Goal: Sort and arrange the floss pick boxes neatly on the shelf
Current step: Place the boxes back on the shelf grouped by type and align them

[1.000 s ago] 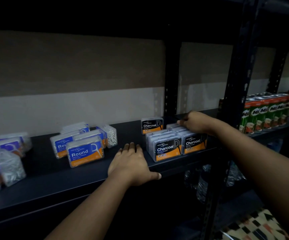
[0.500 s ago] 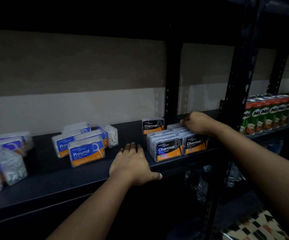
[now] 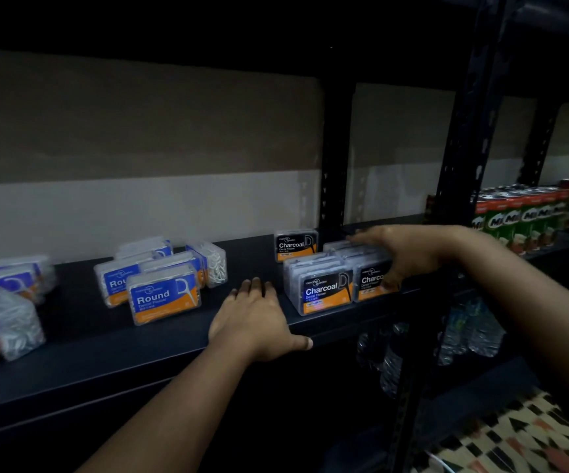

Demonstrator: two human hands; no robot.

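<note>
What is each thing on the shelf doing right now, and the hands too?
Left hand: flat on the shelf, holding nothing.
Right hand: fingers straight, over the right Charcoal row.
Front Charcoal box: upright, label forward.
Back Charcoal box: upright, alone.
Round boxes: bunched, unevenly turned.

**Two bare forearms, nothing worn**

The left hand [image 3: 254, 319] and right hand [image 3: 409, 252] are both bare: no glove, ring, watch or bracelet shows. Both forearms are uncovered as far as the picture's lower and right edges, with no sleeve cuff in sight. Fingernails look short; dim light hides finer detail.
</note>
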